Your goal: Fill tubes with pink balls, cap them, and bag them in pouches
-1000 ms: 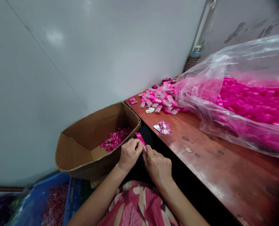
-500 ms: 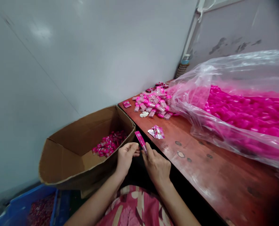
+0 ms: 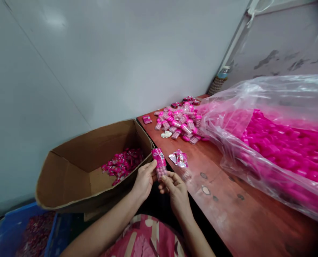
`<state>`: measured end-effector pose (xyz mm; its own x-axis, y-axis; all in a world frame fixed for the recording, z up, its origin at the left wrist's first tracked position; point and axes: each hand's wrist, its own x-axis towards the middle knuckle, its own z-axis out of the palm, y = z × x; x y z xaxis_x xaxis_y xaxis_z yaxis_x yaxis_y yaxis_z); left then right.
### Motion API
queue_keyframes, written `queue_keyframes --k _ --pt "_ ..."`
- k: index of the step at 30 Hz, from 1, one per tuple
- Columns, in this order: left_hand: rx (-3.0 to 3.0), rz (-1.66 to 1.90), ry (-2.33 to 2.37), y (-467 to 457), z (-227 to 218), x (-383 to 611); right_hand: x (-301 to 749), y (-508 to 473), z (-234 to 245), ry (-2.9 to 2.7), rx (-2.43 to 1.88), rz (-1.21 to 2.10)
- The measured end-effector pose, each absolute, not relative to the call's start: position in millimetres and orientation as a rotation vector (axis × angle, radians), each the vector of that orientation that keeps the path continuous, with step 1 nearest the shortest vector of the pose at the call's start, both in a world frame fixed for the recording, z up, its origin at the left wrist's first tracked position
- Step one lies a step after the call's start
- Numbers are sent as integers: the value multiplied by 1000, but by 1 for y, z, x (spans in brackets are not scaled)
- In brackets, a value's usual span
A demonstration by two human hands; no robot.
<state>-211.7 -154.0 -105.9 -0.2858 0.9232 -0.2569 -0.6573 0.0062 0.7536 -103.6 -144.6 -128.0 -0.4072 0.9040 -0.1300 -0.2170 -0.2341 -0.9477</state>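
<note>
Between my two hands is a small clear candy container (image 3: pixel 161 173) filled with pink balls, its upper part covered by a pink printed sleeve (image 3: pixel 158 156). My left hand (image 3: pixel 145 179) pinches its left side with the thumb over the front. Its lower right end is gripped by the fingertips of my right hand (image 3: pixel 175 187). To the right on the table lie a few flat pink sleeves (image 3: pixel 180 158). Farther back is a heap of candy containers (image 3: pixel 178 120) with bright pink caps.
An open cardboard box (image 3: pixel 68 175) with pink-wrapped pieces (image 3: pixel 124 162) stands at left. Below it sits a blue crate (image 3: pixel 10 228). A clear plastic bag (image 3: pixel 228 121) of pink caps (image 3: pixel 290 142) covers the right of the red-brown table (image 3: pixel 242 221). A bottle (image 3: pixel 220 79) stands by the wall.
The sleeved container has turned so its broad face and pink balls show. My right hand has shifted to its lower end, and my left hand has closed on its left side. The view has shifted slightly.
</note>
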Motion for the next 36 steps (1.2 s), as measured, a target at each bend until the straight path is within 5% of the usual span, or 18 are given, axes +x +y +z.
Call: queue_keyframes --k 17,25,32,36 --pt "421 1460 919 -141 -109 -200 -104 -105 -138 -1023 -893 1839" --pt "216 1751 1130 -135 -116 -249 -92 -91 -119 -1192 -1016 1766" --pt "1764 1213 1636 -86 -138 -205 -40 -78 -121 -1224 -1219 1474" --pt "2114 934 1801 -64 -153 -184 -27 -72 -119 -1311 -1295 1441"
